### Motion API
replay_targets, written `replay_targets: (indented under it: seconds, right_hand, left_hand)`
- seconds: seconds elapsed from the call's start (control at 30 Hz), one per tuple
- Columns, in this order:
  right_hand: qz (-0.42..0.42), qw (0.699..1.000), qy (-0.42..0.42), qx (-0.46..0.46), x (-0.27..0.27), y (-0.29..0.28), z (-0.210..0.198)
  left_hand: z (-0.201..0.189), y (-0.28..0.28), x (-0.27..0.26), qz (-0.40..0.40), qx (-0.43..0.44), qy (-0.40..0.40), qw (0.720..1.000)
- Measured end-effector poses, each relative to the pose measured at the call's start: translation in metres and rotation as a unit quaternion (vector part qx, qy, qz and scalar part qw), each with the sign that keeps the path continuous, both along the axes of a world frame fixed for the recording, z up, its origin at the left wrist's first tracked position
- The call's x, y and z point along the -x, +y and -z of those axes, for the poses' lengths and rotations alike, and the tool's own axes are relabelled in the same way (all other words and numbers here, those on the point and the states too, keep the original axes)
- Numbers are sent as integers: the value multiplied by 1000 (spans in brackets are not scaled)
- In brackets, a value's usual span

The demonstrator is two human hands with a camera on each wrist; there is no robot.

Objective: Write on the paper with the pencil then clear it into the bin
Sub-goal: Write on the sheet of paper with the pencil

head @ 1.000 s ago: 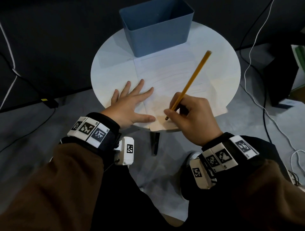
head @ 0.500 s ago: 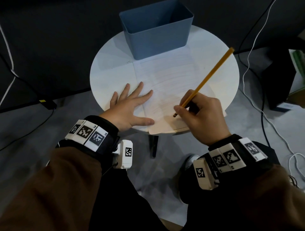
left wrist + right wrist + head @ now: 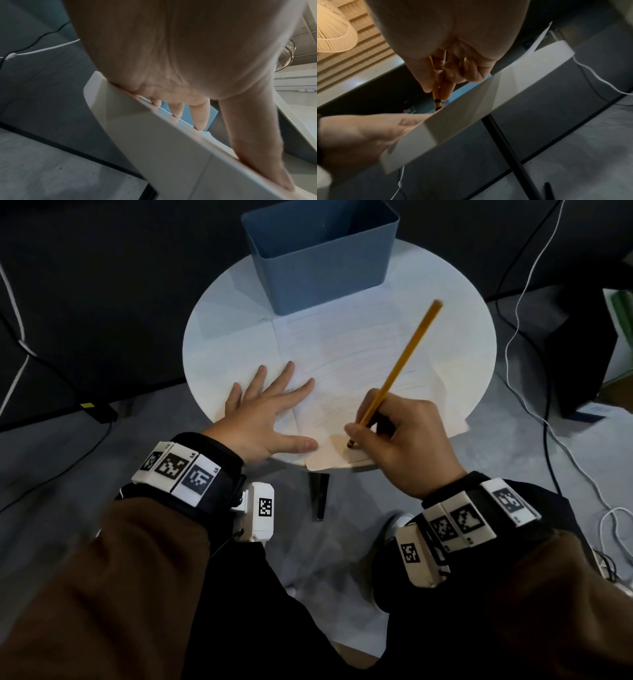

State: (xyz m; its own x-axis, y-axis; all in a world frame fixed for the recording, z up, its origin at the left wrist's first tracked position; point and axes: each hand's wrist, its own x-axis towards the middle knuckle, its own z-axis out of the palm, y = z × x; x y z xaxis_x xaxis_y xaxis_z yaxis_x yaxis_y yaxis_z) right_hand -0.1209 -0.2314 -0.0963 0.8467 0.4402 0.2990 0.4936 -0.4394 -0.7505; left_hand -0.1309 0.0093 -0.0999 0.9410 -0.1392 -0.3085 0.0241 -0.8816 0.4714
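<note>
A white lined sheet of paper (image 3: 346,361) lies on the round white table (image 3: 222,337), its near edge overhanging the rim. My left hand (image 3: 270,412) lies flat with spread fingers on the paper's left edge and holds it down; in the left wrist view the fingers (image 3: 199,116) rest on the tabletop. My right hand (image 3: 397,440) grips a yellow pencil (image 3: 400,368) in a writing hold, with the tip on the paper's near edge. In the right wrist view the pencil (image 3: 435,93) runs down between thumb and fingers. A blue bin (image 3: 322,251) stands at the table's far side, touching the paper's top edge.
A black table leg (image 3: 320,494) shows under the near rim. Cables, white (image 3: 534,392) and black, run over the grey floor on the right and left. A dark box (image 3: 582,350) stands on the floor to the right. A dark panel fills the area behind the table.
The pencil tip has moved left again along the paper's near edge, after swinging right half a second ago. My left hand has stayed flat on the paper.
</note>
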Motion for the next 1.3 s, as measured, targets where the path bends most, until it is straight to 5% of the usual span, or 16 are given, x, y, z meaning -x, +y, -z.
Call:
replay_targets:
  seconds: [0.27,0.5,0.77,1.0,1.3]
  right_hand:
    - [86,995,-34,28,-14,-21,-1]
    - [17,1000,-2,-3,1,3,3]
    - [106,994,-32,8,-13,-17,2]
    - [17,1000,-9,21,1,7,6]
    - [83,996,-26,16,-12,-18,-1]
  left_hand:
    - [0,1,1,-1,13,-2,1000]
    - [1,2,0,3,4,-3,1000]
    - [0,2,1,2,11,-1,1000]
    - [1,2,0,5,9,0,1000]
    - [-1,2,1,2,20,2,1000]
